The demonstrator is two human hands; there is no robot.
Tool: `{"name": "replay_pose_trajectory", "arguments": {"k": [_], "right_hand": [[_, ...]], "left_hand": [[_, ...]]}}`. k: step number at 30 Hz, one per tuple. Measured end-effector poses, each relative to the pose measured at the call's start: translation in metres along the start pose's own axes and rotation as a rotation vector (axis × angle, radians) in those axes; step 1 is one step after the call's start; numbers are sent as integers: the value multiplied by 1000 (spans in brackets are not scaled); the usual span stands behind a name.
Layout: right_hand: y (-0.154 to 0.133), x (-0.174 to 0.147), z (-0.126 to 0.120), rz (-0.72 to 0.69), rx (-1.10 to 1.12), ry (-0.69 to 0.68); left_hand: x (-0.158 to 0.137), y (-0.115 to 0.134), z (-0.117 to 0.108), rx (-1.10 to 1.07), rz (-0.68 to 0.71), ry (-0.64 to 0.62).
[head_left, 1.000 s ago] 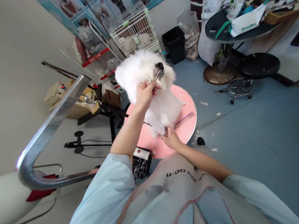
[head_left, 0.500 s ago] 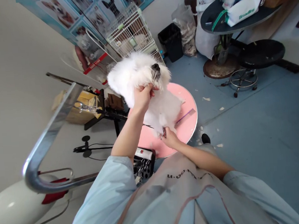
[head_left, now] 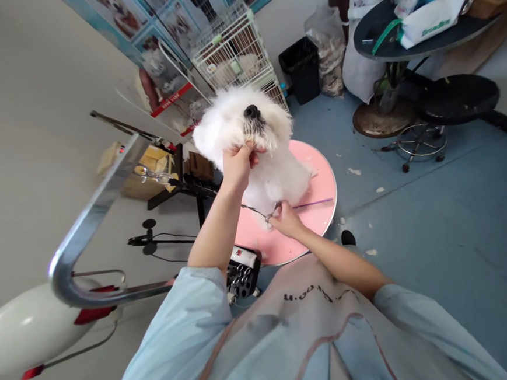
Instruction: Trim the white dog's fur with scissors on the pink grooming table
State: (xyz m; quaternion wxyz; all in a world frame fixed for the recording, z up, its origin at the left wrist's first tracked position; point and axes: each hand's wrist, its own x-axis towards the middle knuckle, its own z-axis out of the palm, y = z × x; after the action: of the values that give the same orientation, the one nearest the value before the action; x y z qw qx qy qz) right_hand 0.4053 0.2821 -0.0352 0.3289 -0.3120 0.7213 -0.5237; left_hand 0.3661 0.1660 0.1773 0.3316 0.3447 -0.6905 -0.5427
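A fluffy white dog [head_left: 279, 182] sits on a round pink table [head_left: 262, 248], its muzzle tipped up and its black nose toward me. My left hand [head_left: 238, 163] is closed on the dog's chin, fingers in the fur under its mouth. Lower down, at the dog's chest and front legs, my right hand [head_left: 285, 219] is closed around the finger rings of a pair of scissors [head_left: 268, 218]. Their thin dark blades point left; whether they touch the fur I cannot tell. A slim purple comb [head_left: 316, 202] lies on the table to the right of that hand.
A bent metal grooming arm [head_left: 98, 220] rises at the left. Several scissors sit in a black holder [head_left: 245, 275] beside the table's near edge. Beyond stand a wire cage [head_left: 234, 51], a black bin [head_left: 301, 69] and a black stool [head_left: 457, 98]. Hair tufts dot the blue floor.
The dog's head has turned so its nose faces me more squarely, with my left hand still under its chin. My right hand has risen slightly with the scissors. The whole view has shifted a little.
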Motion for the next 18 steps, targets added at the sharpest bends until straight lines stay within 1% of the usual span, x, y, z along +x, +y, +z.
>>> {"name": "replay_pose_trajectory", "arguments": {"k": [2,7,11,14,16,18], "right_hand": [[-2,4,-2,1,-6,23],[-4,-1,1,-38,53,-45],[-3,1,4,-35,62,-11],[1,2,5,-23,85,-40],[0,1,5,-47,109,-60],[-4,3,4,-63,97,-48]], "left_hand": [[-1,1,0,5,-12,4],[-5,-1,-2,17,-18,7],[-5,-3,-6,28,21,17],[-4,-5,-10,29,6,27],[-3,-6,-11,22,-8,29],[-3,-6,-11,12,-4,27]]}}
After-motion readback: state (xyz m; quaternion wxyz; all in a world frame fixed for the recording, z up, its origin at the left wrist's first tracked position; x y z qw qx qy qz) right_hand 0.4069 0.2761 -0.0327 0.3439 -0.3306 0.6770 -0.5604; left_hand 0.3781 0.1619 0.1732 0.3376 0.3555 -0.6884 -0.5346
